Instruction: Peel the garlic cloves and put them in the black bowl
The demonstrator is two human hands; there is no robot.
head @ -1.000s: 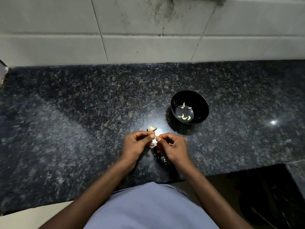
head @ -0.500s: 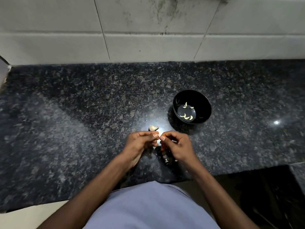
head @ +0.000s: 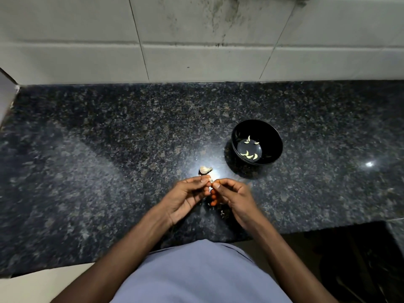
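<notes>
Head view, looking down on a dark speckled granite countertop (head: 109, 171) backed by a wall of pale tiles (head: 196, 51). Both of the person's hands meet above the front-middle part of the countertop, close to its front edge. The left hand (head: 185, 196) has its fingers curled inward, thumb and forefinger pinching a small garlic clove (head: 210, 180); the right hand (head: 235, 194) is likewise curled, its thumb and fingertips closing on the same clove from the opposite side, so that the two hands touch at the clove. Only a pale sliver of the clove shows between the fingertips, and whether its skin is partly off cannot be told. Just beyond the hands, toward the wall, a remaining piece of garlic (head: 205, 169) in its papery skin lies on the countertop beside a bright reflection of a lamp. The black bowl (head: 273, 141) stands upright on the countertop to the right of and behind the hands, near but apart from them; it holds several peeled cloves (head: 249, 155), pale and crescent-shaped, scattered in two small groups across its bottom. A few small pale scraps (head: 222, 213) lie on the countertop below the right hand; what they are cannot be made out. The person's light blue-grey garment (head: 196, 274) fills the lower middle of the view, with both bare forearms reaching forward from it.
</notes>
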